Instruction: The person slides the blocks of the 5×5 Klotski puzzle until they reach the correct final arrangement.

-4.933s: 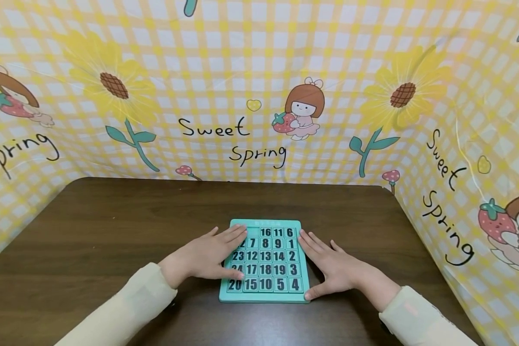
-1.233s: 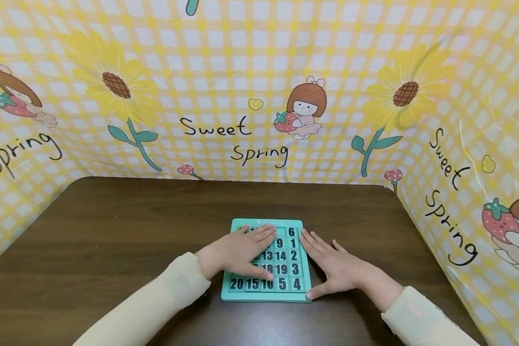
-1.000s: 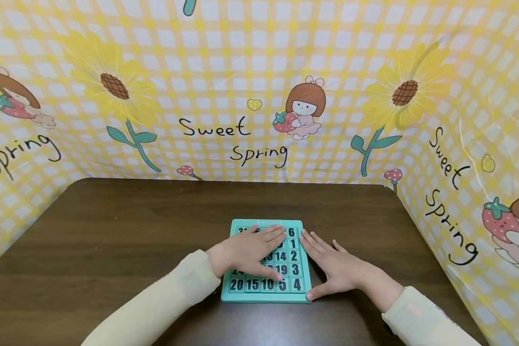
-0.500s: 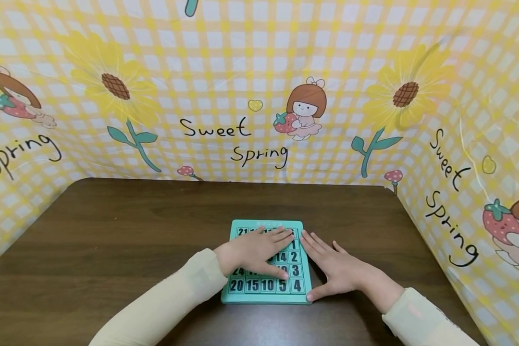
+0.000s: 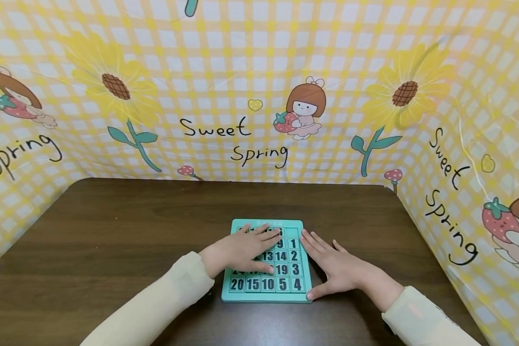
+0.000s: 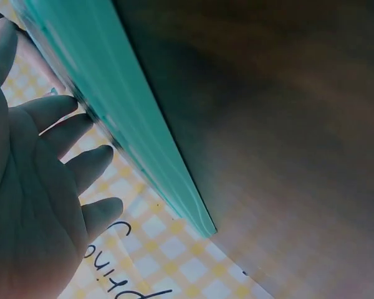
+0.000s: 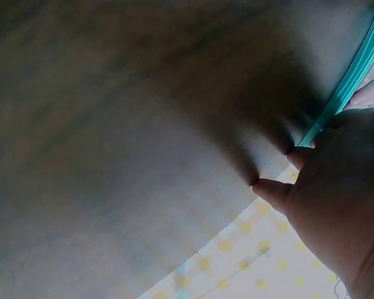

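Observation:
A teal sliding number puzzle [image 5: 265, 297] lies flat on the wooden table. My left hand [image 5: 240, 252] spreads palm-down over its left and middle part, covering many of the upper tiles. Its fingertips are at the 6 tile [image 5: 282, 234] in the top row, beside a vacant slot [image 5: 292, 232] in the top right corner. My right hand [image 5: 337, 269] rests with straight fingers along the puzzle's right edge, thumb at the lower right corner. In the left wrist view, the outstretched left fingers [image 6: 90, 168] extend over the puzzle's side wall [image 6: 131, 124].
The dark brown table [image 5: 134, 216] extends around the puzzle. A yellow checked cloth [image 5: 216, 72] with flowers and lettering rises behind it and at both sides.
The vacant slot has shifted along the top row to its right end, as the 16, 11 and 6 tiles slid left. My left hand went right, then drew back left. My right hand stayed put.

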Motion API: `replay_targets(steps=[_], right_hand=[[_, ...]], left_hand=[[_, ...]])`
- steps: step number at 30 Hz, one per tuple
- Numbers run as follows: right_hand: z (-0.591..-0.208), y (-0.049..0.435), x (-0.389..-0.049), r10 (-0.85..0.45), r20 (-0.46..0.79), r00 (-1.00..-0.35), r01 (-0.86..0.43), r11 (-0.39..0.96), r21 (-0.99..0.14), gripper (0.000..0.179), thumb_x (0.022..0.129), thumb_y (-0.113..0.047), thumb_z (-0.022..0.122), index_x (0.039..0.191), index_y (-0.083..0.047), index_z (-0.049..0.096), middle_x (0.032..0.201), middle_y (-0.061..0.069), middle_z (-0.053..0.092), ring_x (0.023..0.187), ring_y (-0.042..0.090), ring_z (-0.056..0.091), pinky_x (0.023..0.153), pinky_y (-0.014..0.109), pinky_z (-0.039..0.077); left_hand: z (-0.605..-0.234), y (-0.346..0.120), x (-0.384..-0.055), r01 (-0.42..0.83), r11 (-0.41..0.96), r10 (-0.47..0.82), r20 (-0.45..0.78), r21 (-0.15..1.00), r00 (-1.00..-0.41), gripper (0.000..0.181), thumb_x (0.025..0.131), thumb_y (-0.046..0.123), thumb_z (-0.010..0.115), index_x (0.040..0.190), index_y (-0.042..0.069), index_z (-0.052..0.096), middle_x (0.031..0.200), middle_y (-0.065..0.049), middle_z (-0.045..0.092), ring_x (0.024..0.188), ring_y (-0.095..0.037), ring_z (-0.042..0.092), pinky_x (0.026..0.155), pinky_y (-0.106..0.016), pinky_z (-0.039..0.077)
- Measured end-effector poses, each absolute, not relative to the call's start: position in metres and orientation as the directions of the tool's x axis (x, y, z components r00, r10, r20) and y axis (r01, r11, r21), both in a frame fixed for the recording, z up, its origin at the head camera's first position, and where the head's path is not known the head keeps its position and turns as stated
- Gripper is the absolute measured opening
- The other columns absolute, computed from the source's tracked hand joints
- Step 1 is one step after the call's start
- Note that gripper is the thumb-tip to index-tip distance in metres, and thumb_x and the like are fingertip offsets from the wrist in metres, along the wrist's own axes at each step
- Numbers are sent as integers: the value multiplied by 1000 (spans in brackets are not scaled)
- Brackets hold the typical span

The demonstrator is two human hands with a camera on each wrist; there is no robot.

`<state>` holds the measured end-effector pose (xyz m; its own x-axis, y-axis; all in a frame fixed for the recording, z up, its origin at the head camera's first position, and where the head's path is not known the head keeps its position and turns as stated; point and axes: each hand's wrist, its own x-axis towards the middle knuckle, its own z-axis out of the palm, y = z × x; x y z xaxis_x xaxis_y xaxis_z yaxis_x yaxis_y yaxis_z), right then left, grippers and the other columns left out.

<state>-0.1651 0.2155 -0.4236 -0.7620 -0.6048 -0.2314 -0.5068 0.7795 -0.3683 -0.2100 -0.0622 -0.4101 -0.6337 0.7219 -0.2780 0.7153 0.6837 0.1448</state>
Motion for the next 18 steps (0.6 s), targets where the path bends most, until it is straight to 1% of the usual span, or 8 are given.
replay_targets(steps=[3,4,8,10,14,18], right_hand=[[-424,216,-166,-600,-235,-765,-503,784,-364,126,73,-79,65,161,-12,5,169,4,-3,157,30,1,113,74,13],[-424,216,-166,-598,-237,-765,-502,785,-363,126,73,-79,65,161,-13,5,169,4,-4,157,30,1,114,74,13],[-425,217,-167,-597,-243,-764,-498,786,-366,126,73,-79,65,161,-14,4,169,3,-5,157,29,-1,114,74,13],[-425,217,-167,-598,-244,-764,-497,785,-369,126,73,-79,66,161,-13,4,169,3,-5,157,29,-1,114,74,12],[-424,217,-167,-600,-245,-761,-496,783,-376,126,74,-78,66,161,-14,3,169,2,-6,157,29,-2,114,74,12],[-424,217,-167,-601,-252,-758,-492,782,-383,125,74,-78,66,161,-14,2,169,2,-6,157,29,-2,114,75,11]], left_hand=[[-408,-64,-208,738,662,743,-247,132,-622,80,95,63,49,160,22,23,167,3,19,156,-23,15,122,-56,19],[-407,-64,-208,754,645,758,-230,125,-610,78,96,60,51,159,21,26,166,2,23,155,-24,19,122,-56,22],[-404,-60,-203,826,558,825,-164,85,-541,68,99,52,52,155,16,37,161,-3,36,151,-22,30,119,-52,31],[-403,-56,-201,858,509,857,-140,71,-497,65,101,49,52,153,14,40,159,-4,40,149,-20,33,118,-50,33],[-402,-48,-197,887,455,888,-115,79,-445,61,102,45,52,152,12,43,156,-5,43,147,-17,37,117,-46,35],[-403,-41,-198,890,440,897,-108,120,-429,58,102,41,53,150,10,45,154,-6,46,145,-17,41,117,-41,36]])
